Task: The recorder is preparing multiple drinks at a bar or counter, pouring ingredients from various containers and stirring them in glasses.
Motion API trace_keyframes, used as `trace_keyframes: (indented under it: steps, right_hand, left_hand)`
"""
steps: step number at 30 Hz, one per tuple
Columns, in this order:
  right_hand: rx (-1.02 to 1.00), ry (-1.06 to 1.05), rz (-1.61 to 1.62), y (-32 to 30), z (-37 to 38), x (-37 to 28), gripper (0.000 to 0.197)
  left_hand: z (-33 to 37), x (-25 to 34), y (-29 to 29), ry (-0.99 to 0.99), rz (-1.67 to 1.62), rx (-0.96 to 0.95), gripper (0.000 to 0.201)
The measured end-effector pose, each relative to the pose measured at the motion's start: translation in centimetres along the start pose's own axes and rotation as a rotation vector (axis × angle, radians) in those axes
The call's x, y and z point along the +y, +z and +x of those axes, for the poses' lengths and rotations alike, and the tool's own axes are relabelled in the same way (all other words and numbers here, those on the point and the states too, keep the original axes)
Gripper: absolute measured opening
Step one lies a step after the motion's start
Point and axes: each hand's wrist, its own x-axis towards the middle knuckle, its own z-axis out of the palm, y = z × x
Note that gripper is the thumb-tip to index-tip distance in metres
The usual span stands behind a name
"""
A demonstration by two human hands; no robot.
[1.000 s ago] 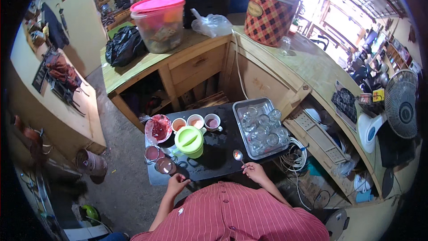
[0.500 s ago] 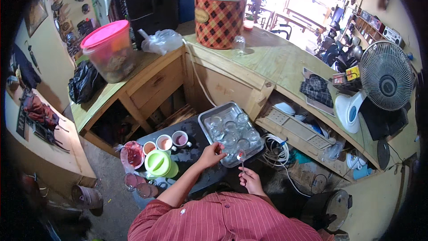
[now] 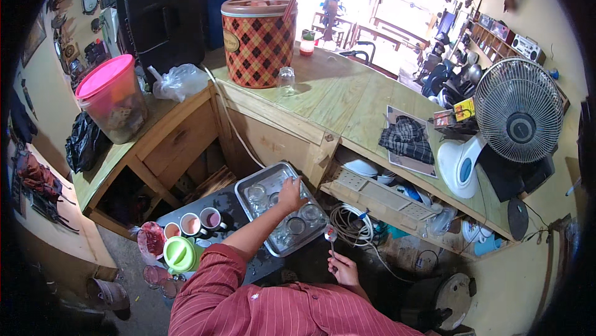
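My left hand (image 3: 290,196) reaches over the far right part of a metal tray (image 3: 277,253), among several clear glasses (image 3: 295,225). Its fingertips are partly hidden, so whether they grip a glass there is unclear. Closer to my body, my right hand (image 3: 343,271) is closed around the handle of a spoon (image 3: 331,236), held upright just off the tray's near right corner. Something red and white shows in the spoon's bowl. Left of the tray stand several cups with drinks (image 3: 212,218), a light green lidded pitcher (image 3: 179,254) and a container of red contents (image 3: 151,240).
A wooden counter (image 3: 347,106) wraps around the far side, carrying a plaid cooler jug (image 3: 258,41), a pink-lidded tub (image 3: 113,103) and a fan (image 3: 518,112). Coiled white cable (image 3: 351,223) lies right of the tray, below shelves with dishes. A large lidded pot (image 3: 450,299) stands at lower right.
My view has swung to the right. My left hand has moved from the tray's near side to its far right part. The spoon in my right hand has shifted off the tray's edge.
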Motion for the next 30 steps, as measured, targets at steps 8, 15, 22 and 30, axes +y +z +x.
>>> trace_keyframes:
  steps: [8,15,22,30]
  right_hand:
    - [-0.109,-0.079,-0.024,-3.3,2.0,-1.8,0.032]
    - [0.039,-0.291,-0.174,-0.3,2.4,-6.6,0.024]
    - [0.002,-0.604,0.062,8.5,3.1,-12.7,0.011]
    - [-0.273,-0.774,0.045,19.2,-0.3,-14.1,0.009]
  left_hand:
    - [2.8,-2.0,0.4,-0.130,0.021,-0.154,0.067]
    - [0.7,-1.9,-7.7,-0.159,-0.569,0.296,0.059]
    - [-9.6,1.4,-17.9,-0.547,-2.064,0.007,0.050]
    - [-16.4,1.6,-20.3,-0.529,-1.843,0.384,0.029]
